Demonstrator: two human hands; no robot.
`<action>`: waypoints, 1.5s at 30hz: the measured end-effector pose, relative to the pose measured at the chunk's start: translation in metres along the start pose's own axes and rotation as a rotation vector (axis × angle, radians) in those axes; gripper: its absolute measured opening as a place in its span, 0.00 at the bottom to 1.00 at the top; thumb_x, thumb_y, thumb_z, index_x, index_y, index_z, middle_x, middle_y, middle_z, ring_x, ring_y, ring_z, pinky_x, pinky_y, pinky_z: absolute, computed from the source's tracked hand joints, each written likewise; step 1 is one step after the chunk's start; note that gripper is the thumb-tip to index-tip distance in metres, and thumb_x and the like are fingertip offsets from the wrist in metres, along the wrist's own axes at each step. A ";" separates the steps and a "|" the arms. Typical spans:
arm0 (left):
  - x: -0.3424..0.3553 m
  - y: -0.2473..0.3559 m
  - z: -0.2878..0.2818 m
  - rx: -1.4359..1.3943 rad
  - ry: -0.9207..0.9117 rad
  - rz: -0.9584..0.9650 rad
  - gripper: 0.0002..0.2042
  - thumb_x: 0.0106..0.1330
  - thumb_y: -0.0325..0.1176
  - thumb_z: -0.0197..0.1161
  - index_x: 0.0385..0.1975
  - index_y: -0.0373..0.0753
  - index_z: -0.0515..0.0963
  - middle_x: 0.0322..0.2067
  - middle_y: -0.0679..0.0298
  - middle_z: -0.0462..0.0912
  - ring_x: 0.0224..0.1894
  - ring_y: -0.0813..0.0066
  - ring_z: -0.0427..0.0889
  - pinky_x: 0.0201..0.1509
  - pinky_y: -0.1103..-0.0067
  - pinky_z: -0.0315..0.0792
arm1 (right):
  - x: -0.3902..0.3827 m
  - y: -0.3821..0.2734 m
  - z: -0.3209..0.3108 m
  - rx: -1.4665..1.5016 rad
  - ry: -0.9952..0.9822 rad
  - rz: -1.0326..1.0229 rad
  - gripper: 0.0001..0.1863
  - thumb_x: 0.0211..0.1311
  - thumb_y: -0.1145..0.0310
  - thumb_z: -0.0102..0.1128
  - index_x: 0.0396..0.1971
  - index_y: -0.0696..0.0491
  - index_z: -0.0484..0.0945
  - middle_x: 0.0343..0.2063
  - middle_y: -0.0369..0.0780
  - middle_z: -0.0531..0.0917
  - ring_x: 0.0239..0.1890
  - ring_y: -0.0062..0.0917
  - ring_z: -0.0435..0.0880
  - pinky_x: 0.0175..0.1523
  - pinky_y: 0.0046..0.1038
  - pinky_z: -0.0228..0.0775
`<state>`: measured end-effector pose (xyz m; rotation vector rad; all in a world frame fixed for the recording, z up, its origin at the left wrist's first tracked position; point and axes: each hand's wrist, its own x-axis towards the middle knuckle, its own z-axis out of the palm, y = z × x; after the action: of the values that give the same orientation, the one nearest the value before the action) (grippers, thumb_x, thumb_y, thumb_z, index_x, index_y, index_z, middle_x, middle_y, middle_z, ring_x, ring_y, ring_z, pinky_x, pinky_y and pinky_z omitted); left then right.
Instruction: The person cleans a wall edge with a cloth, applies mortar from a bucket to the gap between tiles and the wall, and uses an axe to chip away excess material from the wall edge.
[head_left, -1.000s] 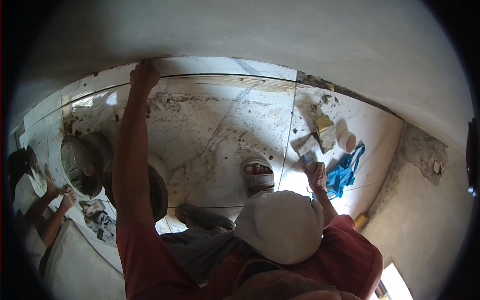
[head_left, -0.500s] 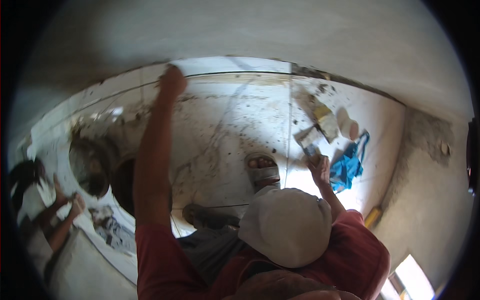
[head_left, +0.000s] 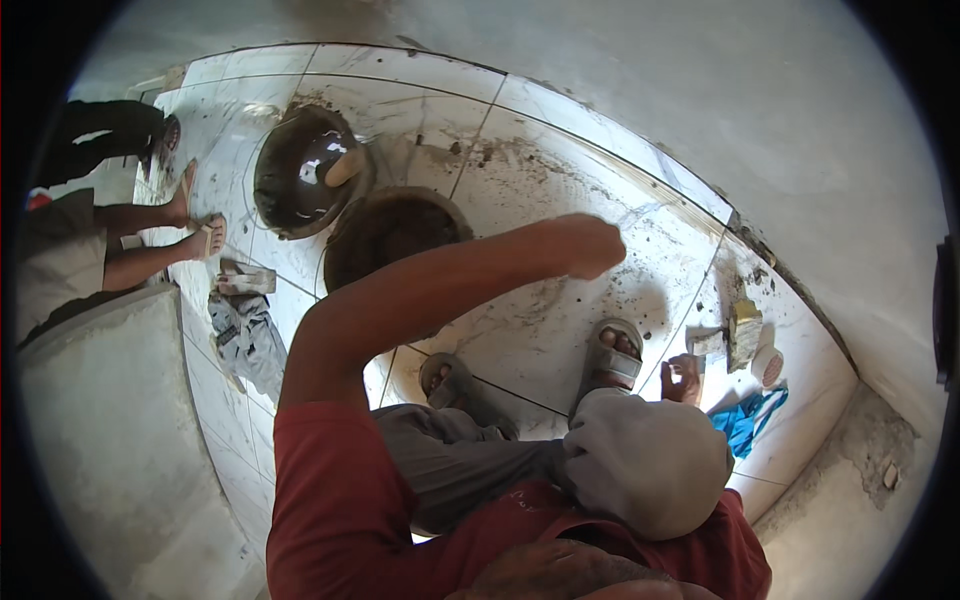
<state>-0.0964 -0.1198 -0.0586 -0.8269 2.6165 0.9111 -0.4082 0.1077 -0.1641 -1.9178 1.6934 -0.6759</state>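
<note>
My left hand (head_left: 590, 245) is closed, held out above the dirty marble-look floor tiles (head_left: 525, 295); whatever it may hold is hidden. At the right, my right hand (head_left: 680, 380) has curled fingers apart with nothing visible in them, beside a pale block (head_left: 707, 340). A yellowish, dirty block (head_left: 745, 330), a round pale object (head_left: 767, 365) and a crumpled blue cloth or bag (head_left: 740, 425) lie near it. A rounded pale cap (head_left: 645, 465) covers much of the view below.
Two mortar tubs (head_left: 300, 175) (head_left: 395, 235) stand upper left. Another person's bare legs (head_left: 150, 260) and a dark-trousered leg (head_left: 100, 140) are at the far left, near grey rags (head_left: 245, 335). A concrete ledge (head_left: 100, 420) fills the lower left; plastered walls (head_left: 750, 130) edge the floor.
The view has swung leftward, showing both tubs fully. My left hand has left the foot of the far wall and swung down and rightward. My right hand has drawn off the pale block.
</note>
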 end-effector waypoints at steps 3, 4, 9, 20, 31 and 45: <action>-0.044 0.026 -0.003 -0.045 -0.084 0.006 0.06 0.53 0.27 0.54 0.29 0.35 0.75 0.29 0.53 0.79 0.36 0.54 0.79 0.39 0.65 0.73 | 0.014 -0.048 0.014 0.223 -0.322 0.179 0.08 0.60 0.66 0.53 0.34 0.54 0.77 0.27 0.41 0.79 0.28 0.27 0.78 0.35 0.28 0.71; -0.061 0.030 0.001 -0.085 -0.094 -0.017 0.05 0.53 0.26 0.54 0.29 0.36 0.74 0.30 0.53 0.78 0.36 0.54 0.79 0.39 0.65 0.72 | 0.032 -0.079 0.011 0.310 -0.472 0.435 0.08 0.54 0.73 0.58 0.35 0.56 0.77 0.38 0.44 0.79 0.37 0.32 0.79 0.45 0.31 0.71; -0.111 0.032 0.051 -0.219 0.014 0.005 0.04 0.53 0.25 0.54 0.29 0.36 0.73 0.31 0.53 0.76 0.37 0.54 0.77 0.40 0.65 0.70 | 0.040 -0.104 0.030 0.425 -0.422 0.244 0.10 0.54 0.72 0.58 0.37 0.55 0.77 0.44 0.44 0.77 0.43 0.36 0.76 0.50 0.33 0.68; -0.155 0.041 0.032 -0.312 0.033 -0.092 0.09 0.58 0.36 0.57 0.31 0.37 0.73 0.28 0.54 0.78 0.34 0.55 0.79 0.36 0.64 0.70 | 0.026 -0.072 0.054 -0.047 -0.384 -0.294 0.19 0.50 0.69 0.60 0.44 0.55 0.75 0.50 0.45 0.73 0.50 0.43 0.71 0.56 0.42 0.62; -0.251 -0.043 -0.046 -0.343 0.964 -0.496 0.16 0.55 0.34 0.63 0.43 0.37 0.73 0.39 0.56 0.77 0.42 0.57 0.76 0.48 0.70 0.69 | 0.020 -0.053 0.068 0.038 -0.185 -0.288 0.14 0.55 0.68 0.55 0.41 0.58 0.76 0.43 0.49 0.76 0.46 0.43 0.74 0.52 0.37 0.65; -0.235 -0.119 -0.010 -0.044 0.842 -0.661 0.17 0.59 0.30 0.56 0.49 0.35 0.69 0.46 0.51 0.74 0.51 0.53 0.72 0.54 0.69 0.65 | 0.041 -0.062 0.018 0.058 -0.011 -0.155 0.16 0.52 0.73 0.60 0.44 0.51 0.75 0.47 0.44 0.74 0.50 0.38 0.71 0.54 0.37 0.63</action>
<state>0.1627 -0.1018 -0.0149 -2.2975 2.5488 0.4731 -0.3458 0.0739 -0.1358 -2.0227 1.5121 -0.7626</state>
